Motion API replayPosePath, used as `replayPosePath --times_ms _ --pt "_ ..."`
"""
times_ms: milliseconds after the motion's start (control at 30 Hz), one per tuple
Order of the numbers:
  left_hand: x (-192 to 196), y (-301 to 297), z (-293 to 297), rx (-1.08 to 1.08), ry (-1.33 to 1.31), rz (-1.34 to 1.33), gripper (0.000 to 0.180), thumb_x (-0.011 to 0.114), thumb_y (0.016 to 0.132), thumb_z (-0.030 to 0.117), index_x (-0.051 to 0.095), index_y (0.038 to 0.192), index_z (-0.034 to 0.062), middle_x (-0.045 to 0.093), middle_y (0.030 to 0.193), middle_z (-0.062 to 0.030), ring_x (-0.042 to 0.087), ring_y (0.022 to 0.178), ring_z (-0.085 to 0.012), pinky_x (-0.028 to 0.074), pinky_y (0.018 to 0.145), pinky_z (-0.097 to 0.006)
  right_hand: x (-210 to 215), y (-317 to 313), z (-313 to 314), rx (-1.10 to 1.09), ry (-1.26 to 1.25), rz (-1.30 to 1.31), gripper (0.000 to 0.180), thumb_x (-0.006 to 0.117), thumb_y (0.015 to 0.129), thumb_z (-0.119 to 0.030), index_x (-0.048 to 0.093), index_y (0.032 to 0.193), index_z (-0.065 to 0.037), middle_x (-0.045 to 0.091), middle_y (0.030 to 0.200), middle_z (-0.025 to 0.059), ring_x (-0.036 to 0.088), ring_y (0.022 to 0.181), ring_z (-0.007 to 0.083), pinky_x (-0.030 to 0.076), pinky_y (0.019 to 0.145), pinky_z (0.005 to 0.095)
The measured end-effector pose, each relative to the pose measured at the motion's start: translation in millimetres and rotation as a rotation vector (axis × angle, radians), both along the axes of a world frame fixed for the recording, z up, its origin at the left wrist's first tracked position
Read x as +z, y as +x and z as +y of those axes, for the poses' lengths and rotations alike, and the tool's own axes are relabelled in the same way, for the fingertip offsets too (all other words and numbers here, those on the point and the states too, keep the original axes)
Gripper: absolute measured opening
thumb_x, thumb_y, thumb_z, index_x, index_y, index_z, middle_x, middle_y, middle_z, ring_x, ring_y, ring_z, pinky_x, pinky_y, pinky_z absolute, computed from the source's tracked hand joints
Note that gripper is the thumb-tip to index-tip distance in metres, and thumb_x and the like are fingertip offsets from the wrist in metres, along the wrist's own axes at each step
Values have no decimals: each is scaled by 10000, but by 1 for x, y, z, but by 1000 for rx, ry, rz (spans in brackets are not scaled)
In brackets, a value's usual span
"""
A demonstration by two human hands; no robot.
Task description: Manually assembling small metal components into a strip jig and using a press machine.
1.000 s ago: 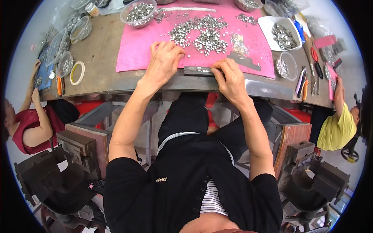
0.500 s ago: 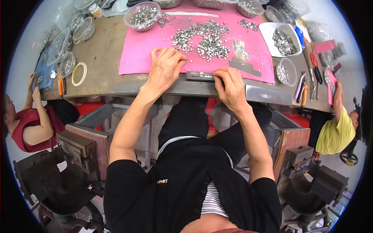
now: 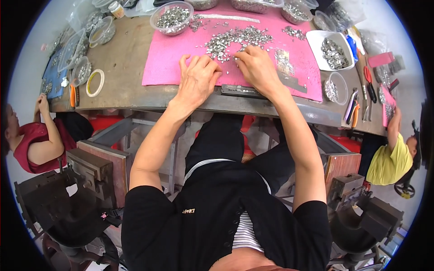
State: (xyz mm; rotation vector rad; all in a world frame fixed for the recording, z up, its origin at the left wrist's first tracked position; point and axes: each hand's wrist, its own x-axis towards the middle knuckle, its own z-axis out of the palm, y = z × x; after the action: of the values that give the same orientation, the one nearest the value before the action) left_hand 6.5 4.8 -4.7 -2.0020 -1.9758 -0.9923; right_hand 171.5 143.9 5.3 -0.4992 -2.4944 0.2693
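A loose pile of small silvery metal pieces (image 3: 239,37) lies on a pink textured mat (image 3: 165,61). My right hand (image 3: 259,68) reaches over the pile's near edge, thumb and fingertips drawn together among the pieces. Whatever they pinch is too small to make out. At the mat's front left, my left hand (image 3: 196,80) rests with bent fingers, its thumb and forefinger closed together; their contents cannot be told. Between my wrists, along the table's front edge, lies a dark narrow metal bar (image 3: 239,90) with a slotted top, touched by neither hand's fingers.
A clear bowl of metal pieces (image 3: 172,19) stands at the mat's back left. To the right are a white tray (image 3: 312,43), a round tub (image 3: 346,90), pliers (image 3: 350,106) and red-handled cutters (image 3: 367,77). A tape roll (image 3: 94,83) lies left. Co-workers sit at both sides.
My right hand has left the dark metal bar and moved forward and left to the pile. My left hand has stayed nearly in place, with its fingers still bent.
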Motion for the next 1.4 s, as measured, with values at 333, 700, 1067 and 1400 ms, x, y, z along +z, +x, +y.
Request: replayPosePath --times_ms 333,700,1067,1400 --pt "7 28 1 -146 -25 -316 70 675 894 36 640 953 48 630 850 -78 610 863 -278 440 863 -391 0 -12 7 -10 -1 25 98 708 851 -111 669 891 -31 661 862 131 641 847 332 499 777 446" --pt "3 71 7 -301 45 -373 95 682 879 18 619 950 17 632 887 -107 604 861 -297 461 832 -405 18 70 2 -26 -262 -104 100 734 840 -70 688 894 2 651 826 133 642 767 321 508 688 408" --pt "8 79 5 -225 119 -104 149 733 830 65 625 932 51 642 901 -99 635 881 -312 474 1001 -516 16 74 7 73 -236 -76 67 718 829 -46 721 881 -5 647 859 138 645 841 342 512 751 431" --pt "5 56 7 -296 64 -157 168 741 879 140 712 1027 66 713 947 -87 657 921 -265 458 955 -446 21 78 1 2 -253 -137 128 692 869 -85 636 926 15 625 826 177 623 816 377 496 729 450"
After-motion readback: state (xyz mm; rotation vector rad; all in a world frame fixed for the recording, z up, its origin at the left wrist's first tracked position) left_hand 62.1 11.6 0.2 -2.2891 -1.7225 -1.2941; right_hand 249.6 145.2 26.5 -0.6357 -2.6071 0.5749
